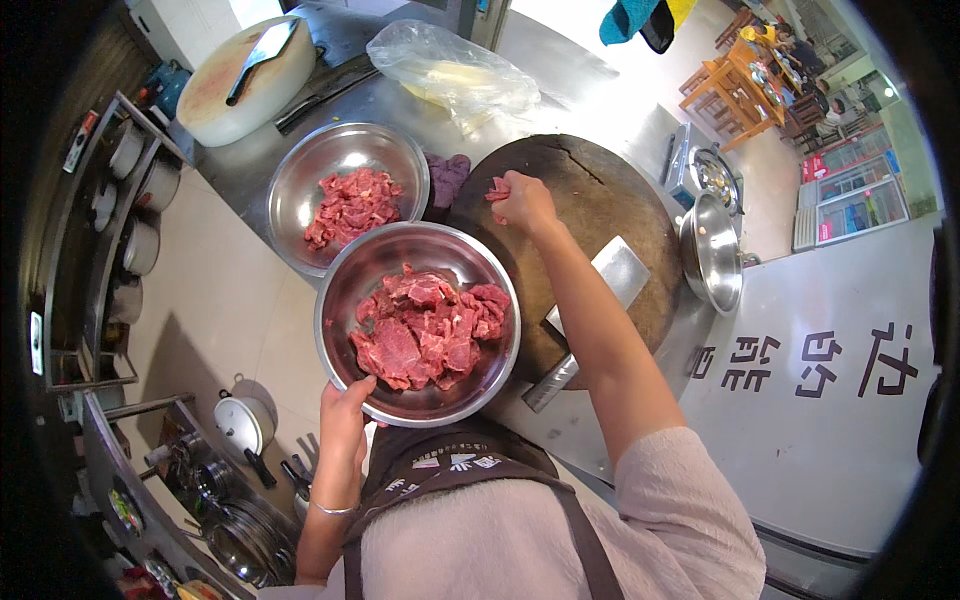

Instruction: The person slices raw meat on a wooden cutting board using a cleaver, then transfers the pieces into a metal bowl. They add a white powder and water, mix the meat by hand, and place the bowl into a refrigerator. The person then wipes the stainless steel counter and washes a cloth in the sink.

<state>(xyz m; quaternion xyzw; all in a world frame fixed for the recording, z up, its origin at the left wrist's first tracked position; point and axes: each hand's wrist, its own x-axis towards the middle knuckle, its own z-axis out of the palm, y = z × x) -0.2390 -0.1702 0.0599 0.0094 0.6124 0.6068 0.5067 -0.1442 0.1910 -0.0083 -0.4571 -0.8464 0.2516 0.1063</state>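
My left hand (pixel 346 411) grips the near-left rim of a stainless steel bowl (pixel 508 300), tilted slightly and holding large pieces of raw red meat (pixel 420 337). Over the left part of a round wooden chopping block (pixel 630 180), my right hand (pixel 523 201) is closed on small pieces of raw meat (pixel 498 190). A cleaver (pixel 622 271) lies on the block, partly hidden under my right forearm, its handle pointing towards me. Behind the held bowl, a second steel bowl (pixel 289 195) contains smaller cut meat (pixel 356 206).
A purple cloth (pixel 448 178) lies between bowl and block. Farther back are a plastic bag (pixel 457 82) and a white round board (pixel 217 112) with another cleaver (pixel 262 52). An empty steel bowl (pixel 712 251) leans at right by a portable stove (pixel 701 169). Pots fill the left shelves.
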